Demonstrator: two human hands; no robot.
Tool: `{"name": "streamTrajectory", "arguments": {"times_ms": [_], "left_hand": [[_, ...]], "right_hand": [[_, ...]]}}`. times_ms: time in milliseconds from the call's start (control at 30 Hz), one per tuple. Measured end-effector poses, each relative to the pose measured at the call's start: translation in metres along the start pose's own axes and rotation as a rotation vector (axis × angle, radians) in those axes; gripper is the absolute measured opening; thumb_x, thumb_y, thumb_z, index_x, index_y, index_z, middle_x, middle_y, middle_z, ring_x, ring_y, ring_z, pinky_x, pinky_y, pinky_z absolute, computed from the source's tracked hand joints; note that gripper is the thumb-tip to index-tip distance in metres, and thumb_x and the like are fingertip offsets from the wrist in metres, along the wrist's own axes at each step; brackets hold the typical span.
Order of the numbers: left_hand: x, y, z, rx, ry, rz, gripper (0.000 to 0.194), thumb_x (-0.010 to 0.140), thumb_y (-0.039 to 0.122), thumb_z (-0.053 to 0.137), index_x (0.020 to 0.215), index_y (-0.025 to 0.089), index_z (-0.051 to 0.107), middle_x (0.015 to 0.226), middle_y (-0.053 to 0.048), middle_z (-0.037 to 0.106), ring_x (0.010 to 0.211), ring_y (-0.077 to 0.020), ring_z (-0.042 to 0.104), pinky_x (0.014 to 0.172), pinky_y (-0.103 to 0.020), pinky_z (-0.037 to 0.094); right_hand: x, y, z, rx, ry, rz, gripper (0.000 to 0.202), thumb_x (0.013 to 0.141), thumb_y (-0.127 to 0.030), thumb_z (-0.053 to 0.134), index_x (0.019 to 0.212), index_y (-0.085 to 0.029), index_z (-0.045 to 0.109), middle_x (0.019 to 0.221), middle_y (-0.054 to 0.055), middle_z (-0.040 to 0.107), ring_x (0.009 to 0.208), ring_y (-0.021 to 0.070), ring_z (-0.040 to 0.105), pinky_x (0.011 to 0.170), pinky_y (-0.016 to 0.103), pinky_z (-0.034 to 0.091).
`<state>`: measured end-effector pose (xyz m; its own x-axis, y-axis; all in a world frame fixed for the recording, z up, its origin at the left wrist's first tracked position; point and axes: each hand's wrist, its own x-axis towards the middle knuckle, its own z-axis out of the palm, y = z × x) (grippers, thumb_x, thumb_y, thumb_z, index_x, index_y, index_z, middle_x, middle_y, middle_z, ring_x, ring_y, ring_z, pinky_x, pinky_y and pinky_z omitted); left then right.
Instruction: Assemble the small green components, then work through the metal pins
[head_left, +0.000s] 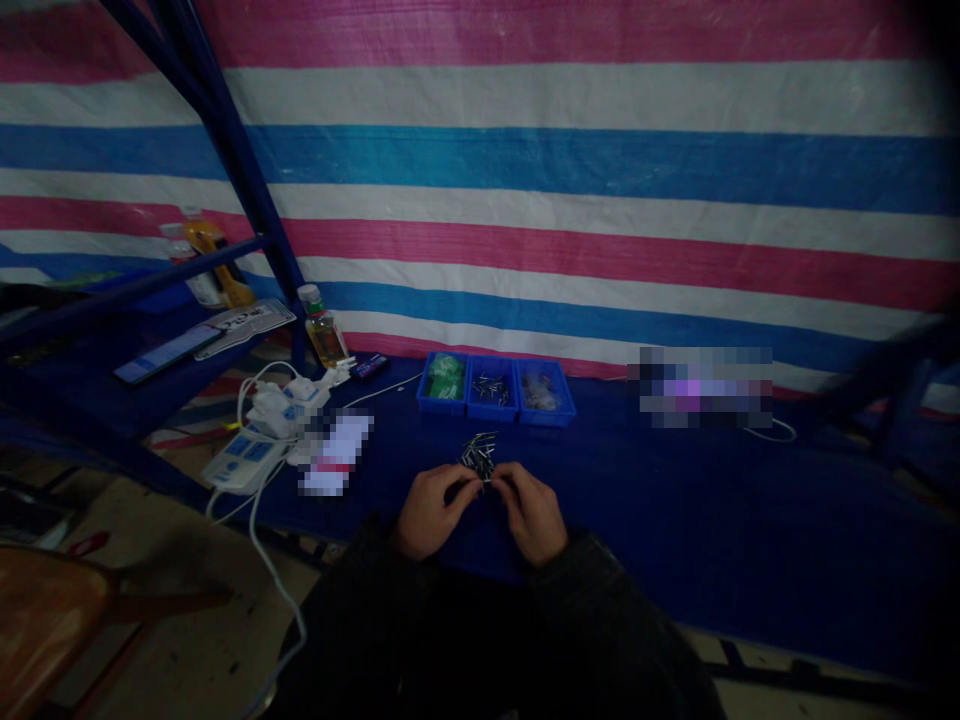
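Both hands meet at the front of the blue table, fingertips nearly touching. My left hand (435, 510) is closed in a pinch, and my right hand (535, 512) pinches opposite it. A small, thin silvery piece (486, 482) shows between the two sets of fingertips; its exact kind is too small to tell. Just beyond the fingers lies a loose pile of small black-and-silver rod-like pieces (478, 450). Farther back, a blue bin (492, 412) contains similar pieces.
Flanking that bin are a bin with green plastic (442, 406) and one with clear, brownish small items (549, 416). To the left are a phone (337, 456), a power strip (244, 462) with cables and a bottle (322, 328). A blurred-out object (701, 388) sits right.
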<state>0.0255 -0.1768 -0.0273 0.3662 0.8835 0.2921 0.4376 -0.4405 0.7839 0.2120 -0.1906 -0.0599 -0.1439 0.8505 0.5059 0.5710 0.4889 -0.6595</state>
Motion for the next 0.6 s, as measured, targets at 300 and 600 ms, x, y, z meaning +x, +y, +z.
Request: {"name": "streamTrajectory", "arguments": {"times_ms": [300, 600], "left_hand": [[0.0005, 0.0018, -0.0001, -0.011, 0.031, -0.006, 0.020, 0.098, 0.028, 0.056, 0.086, 0.019, 0.069, 0.080, -0.002, 0.073, 0.076, -0.0167, 0.067, 0.076, -0.026, 0.048], [0.0006, 0.0026, -0.0001, 0.001, 0.049, -0.004, 0.020, 0.097, 0.028, 0.057, 0.084, 0.019, 0.070, 0.078, -0.001, 0.072, 0.074, -0.0160, 0.066, 0.073, -0.025, 0.046]], "right_hand": [[-0.0006, 0.0032, -0.0001, 0.063, 0.000, 0.013, 0.011, 0.102, -0.027, 0.048, 0.104, -0.023, 0.058, 0.090, 0.004, 0.068, 0.081, 0.0197, 0.068, 0.076, 0.030, 0.052], [0.0026, 0.0005, -0.0027, 0.030, 0.031, -0.007, 0.016, 0.102, -0.024, 0.047, 0.094, -0.023, 0.061, 0.088, 0.004, 0.067, 0.080, 0.0199, 0.066, 0.077, 0.031, 0.052]]}}
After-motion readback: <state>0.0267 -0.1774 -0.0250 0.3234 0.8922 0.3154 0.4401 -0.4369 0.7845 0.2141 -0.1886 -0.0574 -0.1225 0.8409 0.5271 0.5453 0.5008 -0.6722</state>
